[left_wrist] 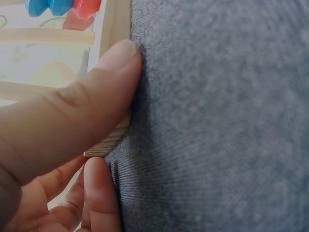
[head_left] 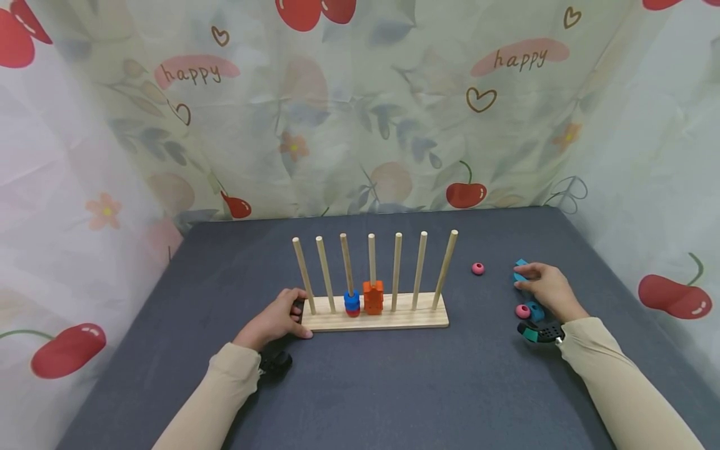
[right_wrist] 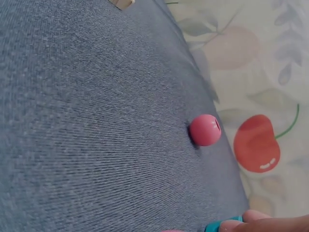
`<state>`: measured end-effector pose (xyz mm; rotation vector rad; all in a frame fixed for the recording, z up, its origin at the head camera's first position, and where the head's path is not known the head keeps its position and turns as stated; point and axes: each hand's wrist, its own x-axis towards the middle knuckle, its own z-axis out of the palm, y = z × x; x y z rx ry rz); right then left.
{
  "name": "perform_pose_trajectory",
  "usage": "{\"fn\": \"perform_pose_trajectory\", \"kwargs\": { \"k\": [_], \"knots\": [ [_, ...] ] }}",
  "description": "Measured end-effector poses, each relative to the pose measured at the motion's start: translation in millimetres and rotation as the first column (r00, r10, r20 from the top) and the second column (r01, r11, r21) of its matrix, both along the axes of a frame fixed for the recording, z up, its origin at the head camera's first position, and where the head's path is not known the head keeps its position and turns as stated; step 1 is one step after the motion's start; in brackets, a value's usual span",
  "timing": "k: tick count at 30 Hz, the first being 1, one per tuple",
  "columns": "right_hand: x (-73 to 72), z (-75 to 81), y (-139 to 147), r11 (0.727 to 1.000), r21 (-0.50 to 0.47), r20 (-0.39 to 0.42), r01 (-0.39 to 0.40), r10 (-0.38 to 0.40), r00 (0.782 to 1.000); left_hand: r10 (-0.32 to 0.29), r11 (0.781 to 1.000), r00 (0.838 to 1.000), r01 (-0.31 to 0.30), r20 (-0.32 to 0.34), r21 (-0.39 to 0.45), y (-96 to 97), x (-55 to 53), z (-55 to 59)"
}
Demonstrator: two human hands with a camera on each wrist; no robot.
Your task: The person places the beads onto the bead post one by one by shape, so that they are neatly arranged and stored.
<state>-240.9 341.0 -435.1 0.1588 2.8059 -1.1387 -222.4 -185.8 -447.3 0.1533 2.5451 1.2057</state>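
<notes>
At the right of the frame in the head view, the right hand (head_left: 550,292) pinches a small light-blue piece (head_left: 520,271) between its thumb and fingers, above the dark grey cloth-covered table (head_left: 360,387); the right wrist view has the same piece at its lower edge, between the fingertips. Just below this hand, a round pink bead (head_left: 522,311) lies beside a darker blue bead (head_left: 535,311), and a second round pink bead (head_left: 477,269) sits apart, farther left and higher in the frame. Near the centre, slightly left, the left hand (head_left: 277,319) grips the left end of a long pale wooden peg board (head_left: 405,320), its thumb across the front edge and its other fingers at the end, as the left wrist view shows. Seven slim round wooden pegs (head_left: 396,269) rise from the board in a row. The third from the left carries bright blue pieces (head_left: 352,301) above a red piece (head_left: 352,314) at the base; the fourth carries orange pieces (head_left: 373,299). Across the top of the frame and down both sides hangs a pale curtain (head_left: 360,81) printed with red cherries, leaves, hearts and the word "happy".
</notes>
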Motion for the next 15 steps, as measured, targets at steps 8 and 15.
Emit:
{"fn": "perform_pose_trajectory", "kwargs": {
  "k": [8,15],
  "knots": [
    [1.5,9.3,-2.2,0.998,-0.064,-0.015,0.002,-0.003,1.0,0.007,1.0,1.0,-0.007,0.0,-0.008,0.8,0.4,0.4],
    [4.0,34.7,-9.1,0.931,-0.363,-0.062,-0.032,0.01,0.998,0.004,1.0,1.0,-0.004,-0.004,-0.007,0.5,0.9,0.8]
  ]
}}
